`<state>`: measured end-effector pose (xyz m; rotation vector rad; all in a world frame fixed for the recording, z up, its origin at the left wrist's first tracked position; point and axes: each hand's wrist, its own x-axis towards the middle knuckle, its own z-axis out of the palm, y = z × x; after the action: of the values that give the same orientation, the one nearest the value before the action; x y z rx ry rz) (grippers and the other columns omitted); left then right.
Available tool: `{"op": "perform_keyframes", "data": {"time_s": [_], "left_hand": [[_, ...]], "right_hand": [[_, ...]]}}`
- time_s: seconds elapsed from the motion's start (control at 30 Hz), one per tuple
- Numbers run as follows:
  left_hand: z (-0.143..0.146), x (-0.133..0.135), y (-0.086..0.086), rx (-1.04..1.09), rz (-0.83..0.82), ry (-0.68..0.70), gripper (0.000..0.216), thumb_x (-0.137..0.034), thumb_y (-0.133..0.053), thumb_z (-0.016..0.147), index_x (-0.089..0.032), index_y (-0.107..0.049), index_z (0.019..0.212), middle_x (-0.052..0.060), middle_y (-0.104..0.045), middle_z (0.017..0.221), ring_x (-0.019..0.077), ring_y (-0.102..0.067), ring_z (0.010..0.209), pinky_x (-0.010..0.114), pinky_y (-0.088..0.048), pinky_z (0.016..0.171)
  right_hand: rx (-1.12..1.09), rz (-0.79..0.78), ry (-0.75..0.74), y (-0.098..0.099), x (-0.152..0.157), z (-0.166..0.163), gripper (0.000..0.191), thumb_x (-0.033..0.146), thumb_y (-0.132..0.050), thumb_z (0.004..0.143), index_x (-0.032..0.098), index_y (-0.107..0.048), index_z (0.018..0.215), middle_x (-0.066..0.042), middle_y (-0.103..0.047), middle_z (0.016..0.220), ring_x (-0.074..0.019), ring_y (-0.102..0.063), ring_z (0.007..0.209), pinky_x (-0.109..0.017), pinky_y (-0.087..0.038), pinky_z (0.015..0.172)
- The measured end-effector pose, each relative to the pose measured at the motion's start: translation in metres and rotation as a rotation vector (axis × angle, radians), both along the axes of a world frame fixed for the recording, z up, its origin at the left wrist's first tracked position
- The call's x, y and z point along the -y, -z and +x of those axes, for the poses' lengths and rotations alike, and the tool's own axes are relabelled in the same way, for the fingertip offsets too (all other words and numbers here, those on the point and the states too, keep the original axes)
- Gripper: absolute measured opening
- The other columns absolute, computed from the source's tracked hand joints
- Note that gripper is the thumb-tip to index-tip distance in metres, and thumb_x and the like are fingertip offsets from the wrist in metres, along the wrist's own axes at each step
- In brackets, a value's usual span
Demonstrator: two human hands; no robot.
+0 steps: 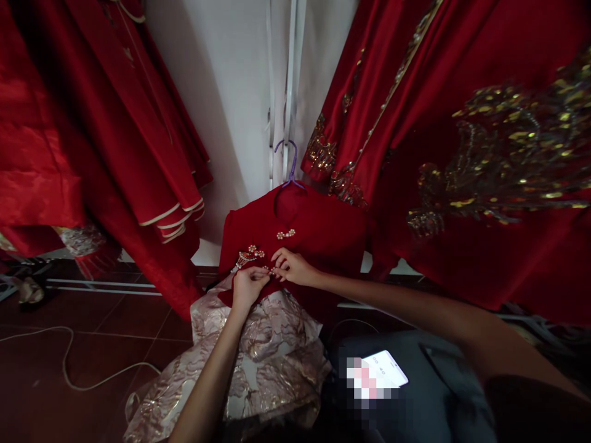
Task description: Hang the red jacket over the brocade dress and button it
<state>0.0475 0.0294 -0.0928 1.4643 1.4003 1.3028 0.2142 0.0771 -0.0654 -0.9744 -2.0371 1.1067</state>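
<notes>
A red top [332,227] hangs on a purple hanger [292,169] in front of me. My left hand [249,286] and my right hand [295,269] meet low on its front, fingers pinched. Between their fingertips is a small pearl-and-flower clasp [271,271], partly hidden by the fingers. A similar flower clasp [286,234] lies across the opening below the neckline. Left of my right hand, a beaded ornament [249,254] with dangling strands is fixed to the chest. Below hangs a pale patterned skirt [277,344] with gold lines.
Red garments [120,123] with cream trim hang at left. At right hangs a red gown [484,258] with gold sequins. A white metal pole [289,80] stands behind the hanger. A lit phone [388,366] rests at lower right. A white cable [69,363] crosses the tiled floor.
</notes>
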Motion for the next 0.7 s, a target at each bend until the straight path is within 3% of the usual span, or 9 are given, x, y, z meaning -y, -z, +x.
{"op": "perform_keyframes", "data": {"time_s": [0.2, 0.3, 0.43, 0.53, 0.6, 0.7], "left_hand": [[-0.001, -0.004, 0.002, 0.056, 0.0, 0.044, 0.012, -0.021, -0.068, 0.063, -0.014, -0.069, 0.072, 0.006, -0.071, 0.074, 0.0148, -0.065, 0.065, 0.027, -0.052, 0.069], [-0.001, -0.005, 0.002, 0.109, -0.003, 0.051, 0.012, -0.017, -0.068, 0.061, -0.013, -0.067, 0.073, 0.006, -0.069, 0.072, 0.0135, -0.064, 0.065, 0.026, -0.052, 0.068], [-0.002, 0.004, -0.003, 0.125, 0.063, -0.085, 0.018, -0.017, -0.065, 0.063, -0.014, -0.063, 0.081, 0.004, -0.065, 0.073, 0.011, -0.061, 0.063, 0.022, -0.05, 0.06], [-0.011, 0.016, -0.009, 0.167, 0.099, -0.18, 0.022, -0.025, -0.062, 0.068, -0.015, -0.06, 0.087, 0.003, -0.063, 0.076, 0.01, -0.058, 0.059, 0.02, -0.048, 0.052], [-0.02, 0.024, -0.013, 0.183, 0.104, -0.219, 0.022, -0.028, -0.06, 0.07, -0.015, -0.06, 0.088, 0.003, -0.063, 0.078, 0.0096, -0.057, 0.057, 0.019, -0.046, 0.049], [-0.034, 0.03, -0.017, 0.179, 0.109, -0.255, 0.02, -0.031, -0.059, 0.071, -0.016, -0.061, 0.084, 0.003, -0.062, 0.077, 0.0094, -0.055, 0.056, 0.018, -0.044, 0.047]], "right_hand": [[0.117, 0.29, 0.026, 0.0, 0.002, -0.002, 0.023, 0.008, -0.054, 0.072, 0.018, -0.048, 0.093, 0.001, -0.056, 0.075, -0.0089, -0.058, 0.062, -0.021, -0.049, 0.057], [0.124, 0.313, 0.016, -0.006, 0.009, -0.005, 0.022, 0.01, -0.053, 0.073, 0.017, -0.047, 0.093, -0.002, -0.055, 0.084, -0.0087, -0.057, 0.065, -0.022, -0.049, 0.06], [0.12, 0.302, 0.058, -0.007, 0.04, 0.005, 0.016, 0.022, -0.056, 0.077, 0.018, -0.047, 0.09, -0.005, -0.052, 0.093, -0.01, -0.057, 0.069, -0.021, -0.049, 0.056], [0.195, 0.419, 0.285, 0.023, 0.079, 0.044, 0.013, 0.028, -0.046, 0.085, 0.019, -0.051, 0.092, -0.007, -0.053, 0.091, -0.0144, -0.057, 0.078, -0.028, -0.051, 0.067], [0.333, 0.537, 0.383, 0.059, 0.109, 0.087, 0.02, 0.029, -0.042, 0.087, 0.022, -0.056, 0.1, -0.009, -0.056, 0.098, -0.0198, -0.057, 0.093, -0.038, -0.049, 0.081], [0.551, 0.664, 0.612, 0.12, 0.154, 0.157, 0.033, 0.035, -0.039, 0.086, 0.034, -0.056, 0.114, -0.008, -0.055, 0.118, -0.0258, -0.058, 0.098, -0.046, -0.049, 0.08]]}}
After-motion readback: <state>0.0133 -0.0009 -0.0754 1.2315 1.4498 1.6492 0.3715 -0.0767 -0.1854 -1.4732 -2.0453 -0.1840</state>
